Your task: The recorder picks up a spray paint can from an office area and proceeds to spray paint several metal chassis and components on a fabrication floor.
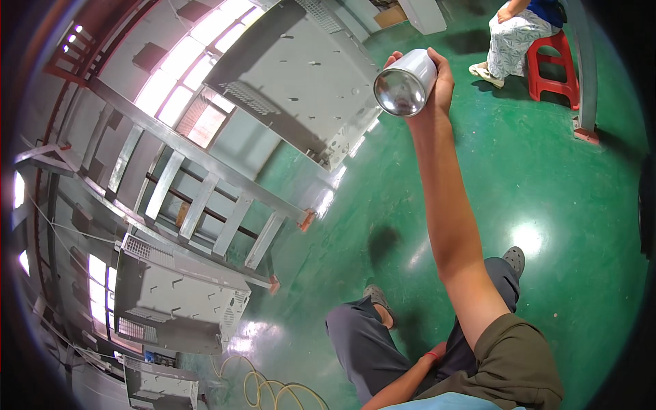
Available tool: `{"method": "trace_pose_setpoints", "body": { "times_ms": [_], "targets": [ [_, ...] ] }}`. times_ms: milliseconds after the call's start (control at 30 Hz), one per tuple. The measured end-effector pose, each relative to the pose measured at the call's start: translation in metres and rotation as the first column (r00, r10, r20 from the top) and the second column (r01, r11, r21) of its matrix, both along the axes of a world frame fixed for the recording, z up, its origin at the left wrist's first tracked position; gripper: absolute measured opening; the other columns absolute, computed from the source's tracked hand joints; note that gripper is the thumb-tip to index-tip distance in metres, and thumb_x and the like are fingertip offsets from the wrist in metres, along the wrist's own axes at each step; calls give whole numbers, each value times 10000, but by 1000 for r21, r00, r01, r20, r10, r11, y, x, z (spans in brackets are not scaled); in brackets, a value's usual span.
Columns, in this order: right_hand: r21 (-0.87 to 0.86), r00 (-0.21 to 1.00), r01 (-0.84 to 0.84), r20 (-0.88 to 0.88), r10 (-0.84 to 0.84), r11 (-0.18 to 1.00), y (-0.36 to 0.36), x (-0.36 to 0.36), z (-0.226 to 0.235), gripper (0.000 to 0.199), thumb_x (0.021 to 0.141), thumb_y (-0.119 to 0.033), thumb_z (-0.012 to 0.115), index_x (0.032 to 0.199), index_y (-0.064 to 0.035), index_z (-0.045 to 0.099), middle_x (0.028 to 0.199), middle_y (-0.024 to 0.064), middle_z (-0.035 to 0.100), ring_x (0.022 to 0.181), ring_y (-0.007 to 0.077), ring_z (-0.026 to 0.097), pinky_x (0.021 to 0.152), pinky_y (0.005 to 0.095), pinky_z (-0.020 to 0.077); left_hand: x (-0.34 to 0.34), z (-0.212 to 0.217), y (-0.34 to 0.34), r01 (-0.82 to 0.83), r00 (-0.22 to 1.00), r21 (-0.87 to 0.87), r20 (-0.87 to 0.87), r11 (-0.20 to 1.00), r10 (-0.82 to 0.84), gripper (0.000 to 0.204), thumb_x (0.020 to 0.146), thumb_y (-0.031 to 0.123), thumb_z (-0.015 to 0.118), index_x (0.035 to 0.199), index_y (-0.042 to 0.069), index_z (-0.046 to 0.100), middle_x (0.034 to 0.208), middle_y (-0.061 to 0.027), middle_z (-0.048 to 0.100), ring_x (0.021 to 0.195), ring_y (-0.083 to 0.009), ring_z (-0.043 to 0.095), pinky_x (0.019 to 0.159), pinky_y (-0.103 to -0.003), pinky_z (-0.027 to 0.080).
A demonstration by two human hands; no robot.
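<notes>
My right hand (441, 82) is stretched out in front of me and grips a silver spray can (404, 83), its round end facing the camera. The can is held close to the right edge of a large grey metal panel (294, 75) that hangs from a rack. My left forearm lies low across my lap, with a red band at the wrist (430, 355). The left hand itself is hidden behind my right arm and thigh.
A grey metal rack frame (198, 198) runs across the left. More grey panels (178, 301) hang lower left. A yellow hose (273, 389) coils on the green floor (547, 205). Another person sits on a red stool (550, 65) at the upper right.
</notes>
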State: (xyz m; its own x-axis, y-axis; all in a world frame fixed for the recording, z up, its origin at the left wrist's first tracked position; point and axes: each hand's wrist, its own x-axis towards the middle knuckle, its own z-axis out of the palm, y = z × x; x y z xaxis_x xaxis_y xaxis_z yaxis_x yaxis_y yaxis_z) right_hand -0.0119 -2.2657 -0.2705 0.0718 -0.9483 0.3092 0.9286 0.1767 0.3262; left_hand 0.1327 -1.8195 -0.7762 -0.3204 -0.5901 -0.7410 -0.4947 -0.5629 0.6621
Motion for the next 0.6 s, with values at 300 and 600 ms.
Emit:
{"method": "trace_pose_setpoints", "body": {
  "times_ms": [300, 600],
  "targets": [
    [-854, 204, 307, -373, -905, 421, 13, -20, 25, 690, 772, -149, 808, 1393, -222, 516, 1032, 91, 630, 933, 209, 643, 795, 366, 554, -8, -3, -31, -20, 1000, -4, 2, 1000, 20, 491, 1007, 335, 554, 1411, 54, 551, 1433, -176, 584, 1270, -285, 550, 1072, -403, 430],
    [-649, 461, 341, -515, -722, 680, 13, 18, 46, 732, 764, -142, 832, 1405, -192, 481, 1038, 83, 638, 906, 185, 657, 779, 364, 561, -21, -8, -58, -62, 998, -10, 0, 998, 62, 490, 1009, 331, 553, 1413, 53, 549, 1434, -172, 583, 1269, -280, 549, 1073, -400, 429]
  ]
}}
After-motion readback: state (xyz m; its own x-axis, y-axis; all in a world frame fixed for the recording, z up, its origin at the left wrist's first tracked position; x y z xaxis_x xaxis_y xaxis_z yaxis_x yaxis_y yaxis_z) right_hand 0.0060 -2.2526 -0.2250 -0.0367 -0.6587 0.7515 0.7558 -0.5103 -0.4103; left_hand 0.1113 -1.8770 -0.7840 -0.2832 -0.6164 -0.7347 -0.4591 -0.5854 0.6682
